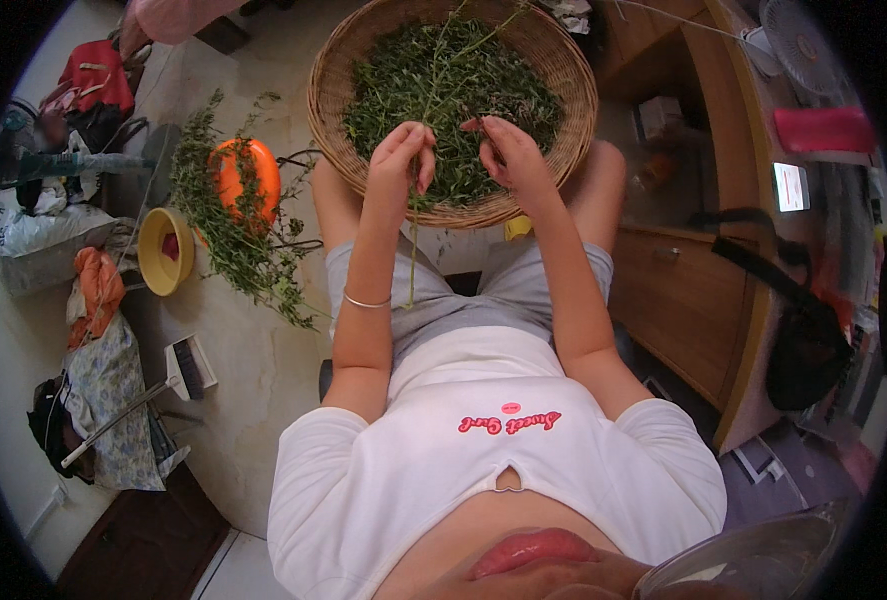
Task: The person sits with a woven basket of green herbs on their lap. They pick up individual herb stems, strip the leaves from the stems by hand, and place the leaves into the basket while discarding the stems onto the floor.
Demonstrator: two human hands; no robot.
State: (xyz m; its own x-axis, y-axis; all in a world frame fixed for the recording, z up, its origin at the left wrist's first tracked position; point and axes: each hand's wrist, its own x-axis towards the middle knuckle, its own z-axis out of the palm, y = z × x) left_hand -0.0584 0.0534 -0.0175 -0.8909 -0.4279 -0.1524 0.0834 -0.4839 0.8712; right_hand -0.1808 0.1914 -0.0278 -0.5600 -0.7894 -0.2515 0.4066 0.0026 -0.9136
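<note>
A large round wicker basket (574, 97) rests across my thighs, heaped with cut leafy greens (391, 75). Over its near part, my left hand (406, 159) pinches a long green plant stem (413, 255). The stem's lower end hangs down toward my shorts, and its branching top appears to stretch across the heap toward the far rim. My right hand (511, 154) hovers above the greens to the right, apart from the left hand, with its fingers bent. Whether a small piece sits between its fingertips is too fine to tell.
On the floor at left, leafy branches (226, 247) lie over an orange plastic stool or basin (263, 176). Beside them is a yellow basin (165, 255), with a broom (180, 371) lower down. A wooden cabinet (683, 315) stands close on the right, a black bag (803, 352) near it.
</note>
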